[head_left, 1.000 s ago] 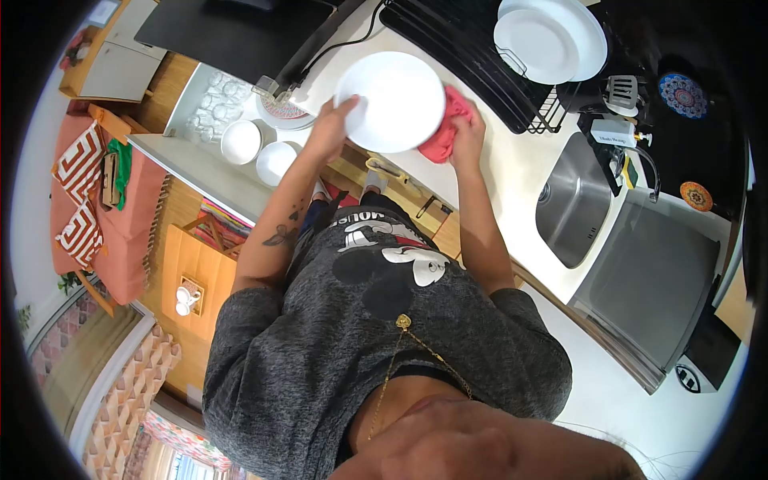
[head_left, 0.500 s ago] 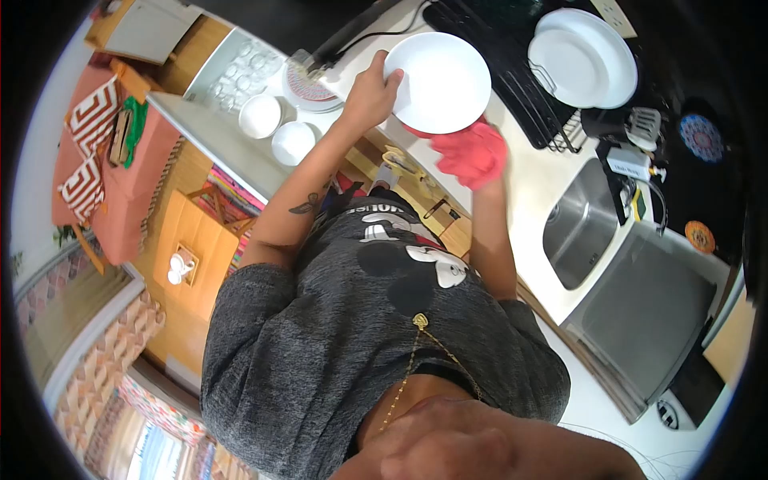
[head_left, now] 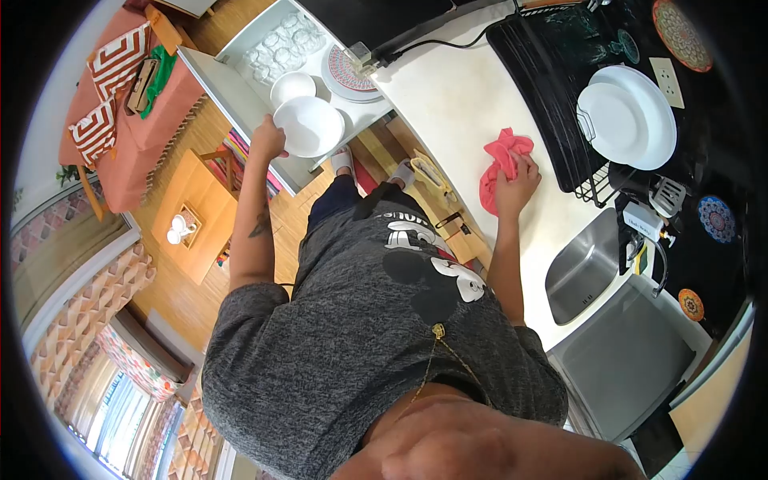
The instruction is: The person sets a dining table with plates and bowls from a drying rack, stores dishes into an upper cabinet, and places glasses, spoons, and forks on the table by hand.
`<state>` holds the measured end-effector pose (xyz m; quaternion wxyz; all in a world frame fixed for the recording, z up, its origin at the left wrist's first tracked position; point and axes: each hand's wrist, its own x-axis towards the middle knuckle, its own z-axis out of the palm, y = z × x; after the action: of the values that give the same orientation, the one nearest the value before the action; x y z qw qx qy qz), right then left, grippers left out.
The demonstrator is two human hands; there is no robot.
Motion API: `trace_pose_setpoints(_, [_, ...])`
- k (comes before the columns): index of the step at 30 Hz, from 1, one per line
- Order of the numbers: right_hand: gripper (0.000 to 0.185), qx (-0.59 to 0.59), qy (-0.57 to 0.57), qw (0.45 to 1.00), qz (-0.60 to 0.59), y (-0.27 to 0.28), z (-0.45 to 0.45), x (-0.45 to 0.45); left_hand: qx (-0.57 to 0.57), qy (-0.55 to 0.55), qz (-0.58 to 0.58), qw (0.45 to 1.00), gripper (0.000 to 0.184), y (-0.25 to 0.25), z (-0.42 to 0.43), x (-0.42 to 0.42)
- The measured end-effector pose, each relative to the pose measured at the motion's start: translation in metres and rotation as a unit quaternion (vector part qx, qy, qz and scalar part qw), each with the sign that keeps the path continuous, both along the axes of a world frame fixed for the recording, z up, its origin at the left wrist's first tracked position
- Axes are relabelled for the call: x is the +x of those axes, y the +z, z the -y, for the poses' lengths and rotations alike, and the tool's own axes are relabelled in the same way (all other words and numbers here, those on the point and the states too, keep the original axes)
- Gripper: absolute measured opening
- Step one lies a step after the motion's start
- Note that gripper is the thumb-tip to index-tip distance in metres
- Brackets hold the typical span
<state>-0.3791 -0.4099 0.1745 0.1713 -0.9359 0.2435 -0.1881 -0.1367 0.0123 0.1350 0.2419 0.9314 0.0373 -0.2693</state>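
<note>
My left hand [head_left: 270, 139] grips the rim of a white bowl [head_left: 309, 126] over the open drawer. It covers the spot where another bowl stood; whether the two touch is hidden. A smaller-looking white bowl [head_left: 293, 86] stands beside it in the drawer [head_left: 356, 114]. On the pale countertop [head_left: 436, 96], my right hand [head_left: 518, 184] holds a crumpled pinkish-red cloth [head_left: 496, 172], fingers closed on its edge.
Glasses [head_left: 284, 48] and patterned plates [head_left: 350, 76] sit in the drawer. To the right are a black dish rack [head_left: 536, 96], white dishes [head_left: 624, 116] and a steel sink [head_left: 584, 268]. A black cable crosses the counter's back.
My left hand has carried the white bowl from above the counter leftward to the drawer. My right hand, with the cloth, has separated from the bowl and come down at the counter.
</note>
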Motion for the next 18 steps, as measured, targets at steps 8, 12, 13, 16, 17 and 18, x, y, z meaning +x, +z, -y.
trace_pose_setpoints(8, [0.038,-0.031,-0.045,0.998,0.025,-0.006,-0.003,0.006,-0.099,0.361,-0.292,0.880,0.011,-0.298,-0.030,0.045])
trace_pose_setpoints(12, [0.039,-0.010,-0.077,0.997,0.026,0.000,-0.012,0.008,-0.090,0.350,-0.235,0.903,0.012,-0.249,0.016,0.012])
trace_pose_setpoints(13, [0.039,-0.001,-0.082,0.996,0.022,0.000,-0.012,0.009,-0.104,0.347,-0.206,0.909,0.014,-0.246,0.017,0.008])
trace_pose_setpoints(16, [0.041,-0.005,-0.094,0.996,0.005,0.003,-0.015,0.012,-0.102,0.347,-0.138,0.922,0.023,-0.244,0.023,-0.008])
trace_pose_setpoints(17, [0.041,0.001,-0.104,0.995,-0.001,0.003,-0.018,0.012,-0.084,0.357,-0.088,0.926,0.028,-0.242,0.025,-0.012])
trace_pose_setpoints(18, [0.042,0.006,-0.112,0.994,-0.005,0.003,-0.018,0.014,-0.085,0.356,-0.092,0.926,0.028,-0.240,0.029,-0.012])
